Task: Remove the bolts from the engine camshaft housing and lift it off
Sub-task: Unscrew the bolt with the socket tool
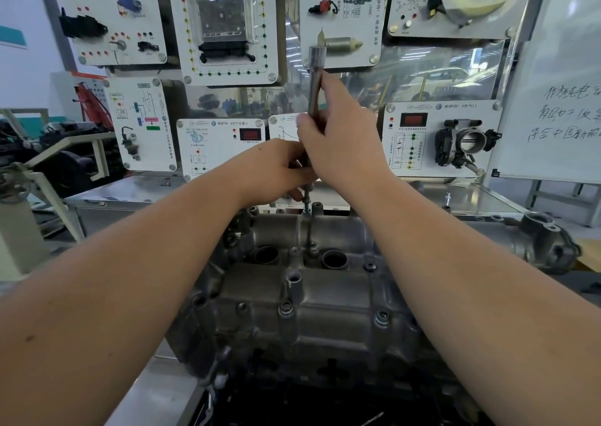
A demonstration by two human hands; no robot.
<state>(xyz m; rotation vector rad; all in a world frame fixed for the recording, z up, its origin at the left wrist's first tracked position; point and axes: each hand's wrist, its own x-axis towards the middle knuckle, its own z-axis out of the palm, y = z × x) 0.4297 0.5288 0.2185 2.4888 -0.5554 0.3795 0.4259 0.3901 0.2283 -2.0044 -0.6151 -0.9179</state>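
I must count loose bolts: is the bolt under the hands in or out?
Partly out: the bolt stands raised above the camshaft housing, its shank exposed below the hands.

Hidden and cut-off parts at the engine

The right hand [341,139] and left hand [276,168] cover the middle of the tool shaft [314,77], so its join to the thin bit below cannot be seen. The camshaft housing [325,295] near end is lost in shadow; the whiteboard [553,100] is cut off at the right edge.
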